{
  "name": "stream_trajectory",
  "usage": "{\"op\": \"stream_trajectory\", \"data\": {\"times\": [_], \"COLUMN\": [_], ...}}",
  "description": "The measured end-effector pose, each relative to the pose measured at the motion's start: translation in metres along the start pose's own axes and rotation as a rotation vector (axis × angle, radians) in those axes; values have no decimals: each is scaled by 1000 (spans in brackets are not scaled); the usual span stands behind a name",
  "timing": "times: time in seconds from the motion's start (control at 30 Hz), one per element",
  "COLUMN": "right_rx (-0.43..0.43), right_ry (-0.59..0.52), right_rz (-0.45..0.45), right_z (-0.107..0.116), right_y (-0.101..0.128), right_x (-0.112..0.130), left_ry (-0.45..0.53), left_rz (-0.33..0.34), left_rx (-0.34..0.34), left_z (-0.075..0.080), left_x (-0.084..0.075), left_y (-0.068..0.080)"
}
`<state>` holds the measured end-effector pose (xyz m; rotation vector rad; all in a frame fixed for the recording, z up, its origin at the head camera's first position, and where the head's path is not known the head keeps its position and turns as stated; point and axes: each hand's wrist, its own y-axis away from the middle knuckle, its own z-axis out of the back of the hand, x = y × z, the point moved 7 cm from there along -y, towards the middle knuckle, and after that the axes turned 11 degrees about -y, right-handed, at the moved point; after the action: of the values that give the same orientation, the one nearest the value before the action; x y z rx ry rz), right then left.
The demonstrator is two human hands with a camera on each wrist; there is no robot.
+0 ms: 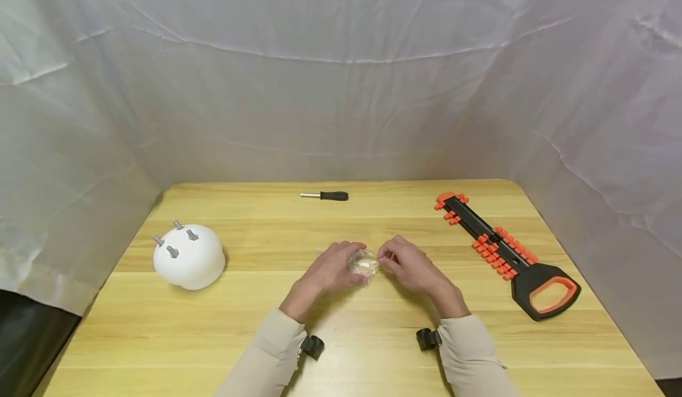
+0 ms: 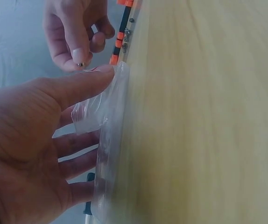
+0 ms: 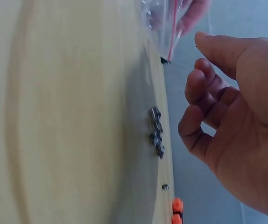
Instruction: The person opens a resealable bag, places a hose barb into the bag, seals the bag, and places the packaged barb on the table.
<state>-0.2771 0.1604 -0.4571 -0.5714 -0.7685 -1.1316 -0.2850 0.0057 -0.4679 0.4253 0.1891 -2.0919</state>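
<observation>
Head view shows both hands meeting at mid-table over a small clear plastic bag. The left hand grasps the bag, thumb on top and fingers beneath. The right hand has curled fingers pinching a tiny screw at thumb and fingertip, just beside the bag's mouth. More screws lie on the table below the right fingers. To do this well, I judge the left thumb should keep the mouth wide while each pinch stays light.
</observation>
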Motion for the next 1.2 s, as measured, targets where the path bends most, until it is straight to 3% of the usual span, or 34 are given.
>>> {"op": "stream_trajectory", "data": {"times": [0.63, 1.2], "right_rx": [32, -34], "right_ry": [136, 79], "right_rz": [21, 6], "right_z": [-23, 6], "right_y": [-12, -4], "right_x": [12, -9], "left_ry": [-9, -44], "left_rz": [6, -21], "left_rx": [-1, -36], "left_z": [1, 1], "left_x": [-1, -1], "left_y": [1, 2]}}
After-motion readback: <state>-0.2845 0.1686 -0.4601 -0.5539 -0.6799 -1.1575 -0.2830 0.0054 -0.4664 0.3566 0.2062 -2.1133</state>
